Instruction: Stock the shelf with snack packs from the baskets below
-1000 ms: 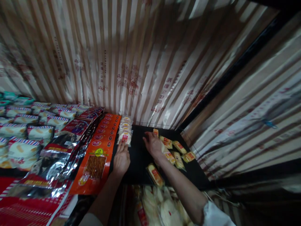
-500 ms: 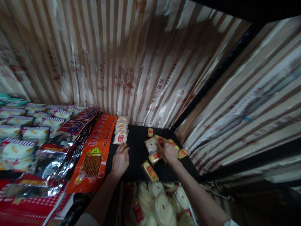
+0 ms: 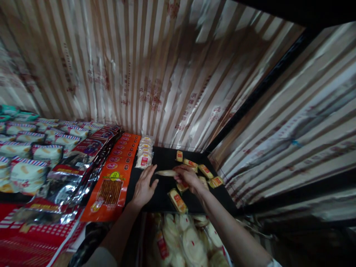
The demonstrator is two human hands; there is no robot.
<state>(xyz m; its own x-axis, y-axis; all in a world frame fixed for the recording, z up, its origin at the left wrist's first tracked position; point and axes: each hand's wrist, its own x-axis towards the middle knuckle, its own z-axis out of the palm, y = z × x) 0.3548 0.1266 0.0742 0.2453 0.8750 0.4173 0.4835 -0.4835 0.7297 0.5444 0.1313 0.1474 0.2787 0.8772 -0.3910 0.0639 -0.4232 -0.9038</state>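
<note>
Pale packet (image 3: 165, 173): edge-on above the table, its free end toward the left hand.
Right hand (image 3: 187, 177): grasping that packet by its right end.
Left hand (image 3: 145, 185): spread and holding nothing, fingertips at the near end of the white packets; contact unclear.
White packets (image 3: 144, 152): overlapped in a row toward the back edge.
Yellow packets (image 3: 205, 171): scattered around the right hand, one near the front edge, another close to the right edge.
Table (image 3: 162, 157): black, bare between row and scatter.
Orange packet (image 3: 114, 174): flat, closing off the left side.
Bagged pale rounds (image 3: 193, 244): below the front edge.
Striped sheeting (image 3: 150, 55): upright behind the back edge.
</note>
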